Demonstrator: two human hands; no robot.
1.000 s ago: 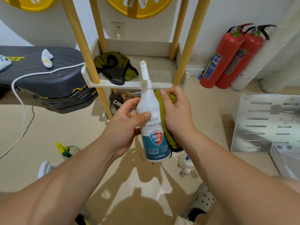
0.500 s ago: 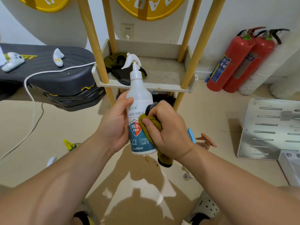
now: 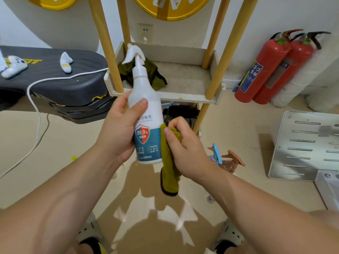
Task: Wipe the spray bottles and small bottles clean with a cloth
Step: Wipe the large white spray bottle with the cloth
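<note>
Head camera, looking down past both of your bare forearms to a beige floor.

Your left hand (image 3: 119,131) holds a white spray bottle (image 3: 145,110) in the air in front of you, close to upright. The fingers are curled round the back of the bottle and the thumb is pressed across its front, just under the shoulder. The trigger head points left. The label is teal with a red and blue shield reading 99.9%, and 500ml is printed near the base.

Your right hand (image 3: 185,149) grips a bunched olive-green cloth (image 3: 169,173). The fingers are curled tight round it and the thumb lies on top, pressing the cloth against the right side of the bottle's lower label. The loose end of the cloth hangs below your hand, lower than the bottle's base.

Behind the bottle stands a pale shelf rack (image 3: 183,96) with yellow posts; a second green cloth (image 3: 157,79) lies crumpled on its tray. On the floor just right of your right hand are a blue-topped bottle (image 3: 216,154) and a brown-topped bottle (image 3: 233,161), partly hidden by your wrist. Two red fire extinguishers (image 3: 264,70) lean against the wall at the right, and a slotted metal plate (image 3: 308,145) lies on the floor below them. At the left, a black padded bench (image 3: 55,83) carries a white game controller (image 3: 14,67), with a white cable (image 3: 36,110) trailing off it.
</note>
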